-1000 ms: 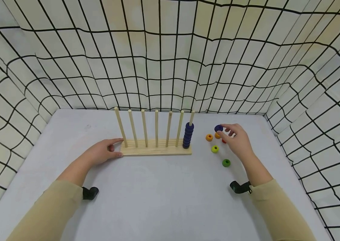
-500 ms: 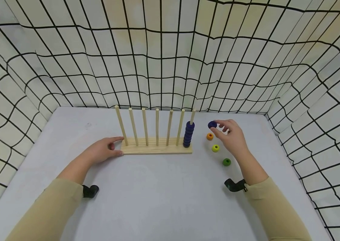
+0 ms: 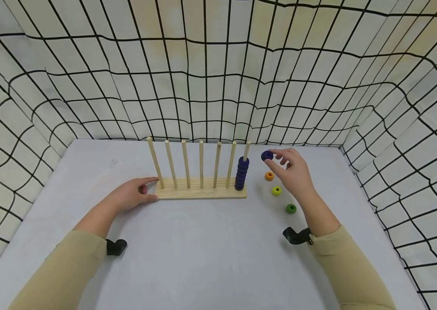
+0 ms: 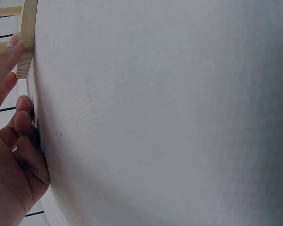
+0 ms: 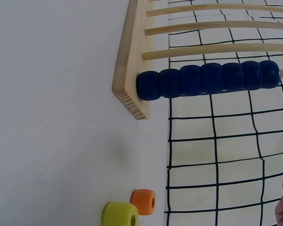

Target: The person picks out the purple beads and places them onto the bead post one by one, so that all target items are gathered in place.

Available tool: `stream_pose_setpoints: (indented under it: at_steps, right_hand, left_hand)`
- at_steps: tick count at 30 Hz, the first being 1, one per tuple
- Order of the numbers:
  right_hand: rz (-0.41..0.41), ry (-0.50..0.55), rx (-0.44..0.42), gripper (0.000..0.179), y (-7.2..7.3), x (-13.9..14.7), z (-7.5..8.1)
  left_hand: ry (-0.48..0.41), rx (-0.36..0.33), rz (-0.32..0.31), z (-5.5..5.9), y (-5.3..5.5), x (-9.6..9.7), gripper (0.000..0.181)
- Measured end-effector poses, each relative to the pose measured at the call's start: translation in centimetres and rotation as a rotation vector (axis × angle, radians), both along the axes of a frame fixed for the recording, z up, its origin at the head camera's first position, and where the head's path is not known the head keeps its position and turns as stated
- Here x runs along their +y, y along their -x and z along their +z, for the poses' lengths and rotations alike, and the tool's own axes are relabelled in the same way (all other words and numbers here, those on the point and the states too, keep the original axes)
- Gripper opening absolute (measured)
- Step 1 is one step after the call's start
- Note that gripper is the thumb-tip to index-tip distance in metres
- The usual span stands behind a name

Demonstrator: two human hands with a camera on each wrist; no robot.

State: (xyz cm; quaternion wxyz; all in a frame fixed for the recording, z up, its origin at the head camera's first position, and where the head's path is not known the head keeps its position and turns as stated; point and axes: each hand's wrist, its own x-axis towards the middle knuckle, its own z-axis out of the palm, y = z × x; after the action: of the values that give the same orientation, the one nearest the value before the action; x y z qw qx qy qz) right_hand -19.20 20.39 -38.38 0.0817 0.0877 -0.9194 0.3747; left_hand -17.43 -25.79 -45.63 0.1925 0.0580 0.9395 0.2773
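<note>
A pale wooden peg rack stands on the table with several upright pegs. My left hand holds its left end, thumb at the front edge and index finger at the back. Dark blue beads are stacked on the rightmost peg, whose tip stays bare; the right wrist view shows the blue stack side-on. Raised to the right of that peg, a dark blue bead is pinched between the thumb and fingertips of my right hand. In the left wrist view, my left hand touches the rack's end.
An orange bead, a yellow bead and a green bead lie loose right of the rack. The white table is bordered by a black grid net at the back and sides.
My right hand has lifted the blue bead from among the loose beads and carried it left toward the rightmost peg. An orange and a red bead near it are now hidden. My left hand stays put.
</note>
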Motion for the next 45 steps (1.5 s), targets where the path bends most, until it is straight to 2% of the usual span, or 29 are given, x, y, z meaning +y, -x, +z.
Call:
stream_pose_setpoints:
  at_steps: [10, 16, 30, 39, 45]
  right_hand:
    - [-0.007, 0.070, 0.013, 0.050, 0.0, -0.9, 1.4]
    - [0.022, 0.109, 0.054, 0.045, -0.1, -1.7, 2.3]
    - [0.071, 0.166, 0.117, 0.041, 0.2, -3.7, 4.6]
    - [0.094, 0.205, 0.095, 0.040, 0.4, -4.0, 4.7]
    - [0.098, 0.196, 0.082, 0.038, 0.7, -4.2, 4.5]
  left_hand:
    - [-0.008, 0.012, -0.011, -0.1, 0.1, -0.1, 0.073]
    - [-0.004, 0.022, -0.023, 0.0, 0.0, -0.2, 0.073]
    - [-0.008, 0.020, -0.009, -0.2, 0.0, -0.2, 0.074]
    - [-0.009, 0.014, -0.006, -0.1, -0.1, 0.0, 0.074]
    - [-0.008, 0.019, -0.011, -0.1, -0.1, 0.0, 0.074]
